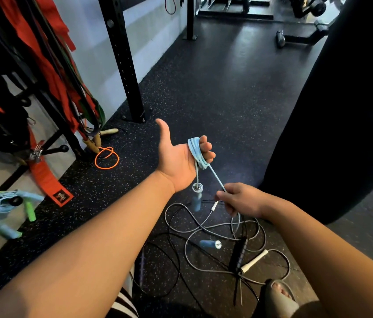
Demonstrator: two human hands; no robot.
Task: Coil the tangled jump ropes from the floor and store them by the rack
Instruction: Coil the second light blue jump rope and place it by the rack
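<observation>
My sandalled foot point(277, 292) stands at the edge of the tangle of grey and black jump ropes point(215, 244) on the speckled rubber floor point(204, 99). My right hand point(238, 198) pinches the thin light-blue jump rope point(198, 152), feeding it taut toward my left hand point(181, 157), whose curled fingers serve as a spool for the wraps, thumb clear; one blue foam handle point(196, 198) dangles below, the other point(209, 244) lies in the tangle, likely to snag. Further left, a coiled blue-and-green rope bundle point(4, 207) sits by the black band rack point(43, 76); an orange cord loop point(107, 157) lies near it.
</observation>
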